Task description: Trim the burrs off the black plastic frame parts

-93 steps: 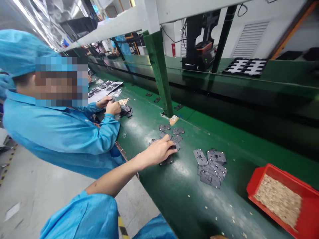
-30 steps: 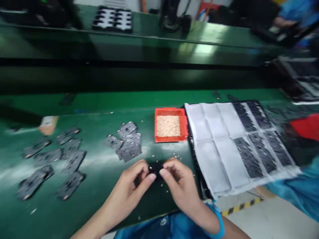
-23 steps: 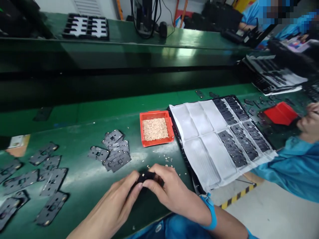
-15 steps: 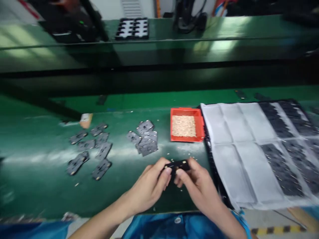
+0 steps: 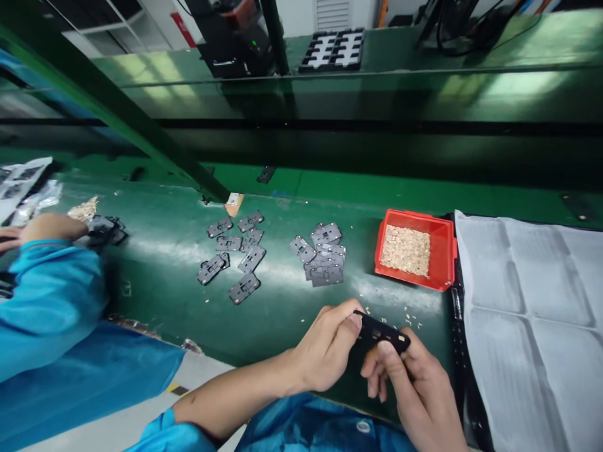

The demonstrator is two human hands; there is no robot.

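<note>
Between my two hands is a small black rectangular plastic part [image 5: 382,331] with light-coloured spots along it. My left hand [image 5: 332,345] is closed on its left end, thumb on top. My right hand [image 5: 409,376] pinches the right end between thumb and fingers. Beyond my hands lies a pile of flat grey-black plastic parts [image 5: 326,256]. Farther left is a looser group of similar parts [image 5: 245,287]. To the right, a red bin [image 5: 441,251] contains many tiny beige pieces [image 5: 406,250]. A few such pieces lie scattered on the green table near my right hand.
A white-lined tray [image 5: 494,270] stands at the right. At the left, a co-worker's blue sleeve [image 5: 56,301] and hand are beside more black parts [image 5: 106,231]. A slanted green post [image 5: 141,132] meets the bench behind the loose group. A black-and-white tray [image 5: 333,50] sits on the back shelf.
The view has swung to the left, bringing the co-worker's arm into sight and most of the white-lined tray out. Both hands still hold the black part, now tilted down to the right.
</note>
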